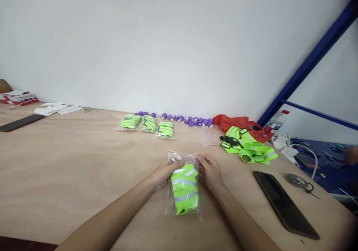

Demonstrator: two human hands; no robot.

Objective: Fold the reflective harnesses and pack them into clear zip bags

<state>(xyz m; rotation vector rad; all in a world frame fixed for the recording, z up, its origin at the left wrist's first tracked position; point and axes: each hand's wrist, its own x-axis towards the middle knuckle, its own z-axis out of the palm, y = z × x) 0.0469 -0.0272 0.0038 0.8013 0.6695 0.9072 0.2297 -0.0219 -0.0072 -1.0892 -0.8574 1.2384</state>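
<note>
Packing is partly done, judging by what lies on the wooden surface [69, 161]: three filled bags [148, 126] of neon-yellow reflective straps are lined up in the upper middle of the frame, while a loose heap of unbagged straps [250, 146] waits at the right. A fourth clear plastic bag [184, 184], already stuffed with a folded reflective strap, is held at lower centre, its bottom resting on the surface. Its open top edge is pinched from both sides: the left hand [165, 172] is closed on the left corner and the right hand [210, 171] on the right corner, so the bag's mouth appears not yet sealed. Behind the filled bags a row of purple caps [179, 118] runs along the wall, with a red plastic bag [237, 122] beside it. A dark phone [285, 204] and a round metal object [296, 180] lie at lower right, near the held bag but clear of it. A plastic bottle [276, 122] stands at the far right, and papers [56, 109] lie at the upper left.
</note>
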